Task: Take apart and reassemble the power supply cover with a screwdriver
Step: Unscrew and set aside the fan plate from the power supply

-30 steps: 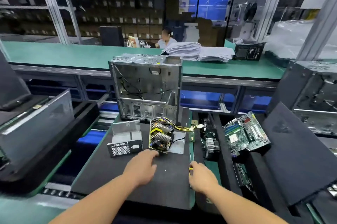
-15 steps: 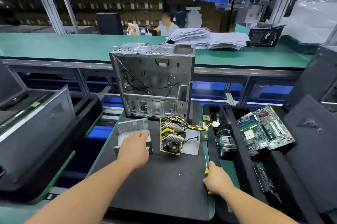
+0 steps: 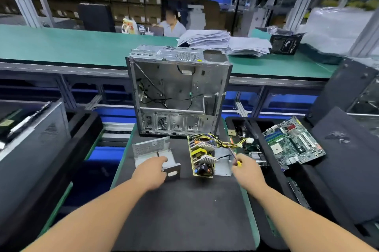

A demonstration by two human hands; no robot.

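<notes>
The power supply cover [image 3: 152, 152], a bent grey metal shell with a perforated wall, lies on the black foam mat [image 3: 184, 210], well inside the mat's left edge. The left hand [image 3: 150, 172] rests on the cover's near end, fingers curled over its metal edge beside the black faceplate. Just right of the cover, apart from it, the power supply circuit board [image 3: 202, 158] stands tilted on its grey base plate [image 3: 222, 162], yellow and black wires trailing away from the cover toward the mat's right edge. The right hand [image 3: 247, 169], on the far side of the board from the cover, grips a yellow-handled screwdriver [image 3: 235, 159], its shaft pointing up over the base plate. Nearer the person than the cover, the mat lies bare right up to its near edge. Behind the cover the open computer case [image 3: 178, 95] stands upright, walling off that side. Further right of the cover, past the mat's edge, a motherboard [image 3: 293, 143] sits tilted in a black foam tray [image 3: 274, 173].
</notes>
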